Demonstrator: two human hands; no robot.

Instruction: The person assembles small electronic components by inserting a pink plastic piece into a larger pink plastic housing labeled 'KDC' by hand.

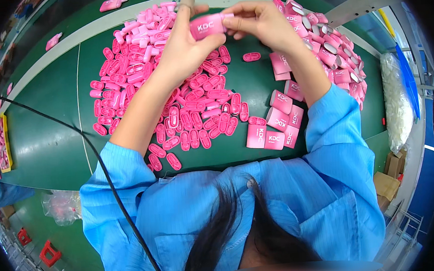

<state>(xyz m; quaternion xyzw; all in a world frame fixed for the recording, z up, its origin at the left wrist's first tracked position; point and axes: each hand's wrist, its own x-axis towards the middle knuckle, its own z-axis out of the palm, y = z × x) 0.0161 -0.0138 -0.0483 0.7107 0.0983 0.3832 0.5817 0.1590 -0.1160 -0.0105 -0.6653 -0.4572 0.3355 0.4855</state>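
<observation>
Near the far edge of the green table, a pink vape (204, 27) lies between my two hands. My left hand (180, 46) grips its flat body with the thumb below it. The fingers of my right hand (265, 25) are pinched on the narrow mouthpiece end (228, 20). Under and beside my left forearm spreads a large heap of pink mouthpiece caps (195, 105). To the right of my right forearm rises a heap of pink vape bodies (342, 75). Several more bodies (274, 139) lie close to me at the right.
A pale rail (45, 60) curves along the table's far side. Two pink vapes (112, 5) lie beyond it. A black cable (106, 176) crosses the left side. At the right edge hangs a white plastic bag (397, 104); red stools (49, 253) stand on the floor lower left.
</observation>
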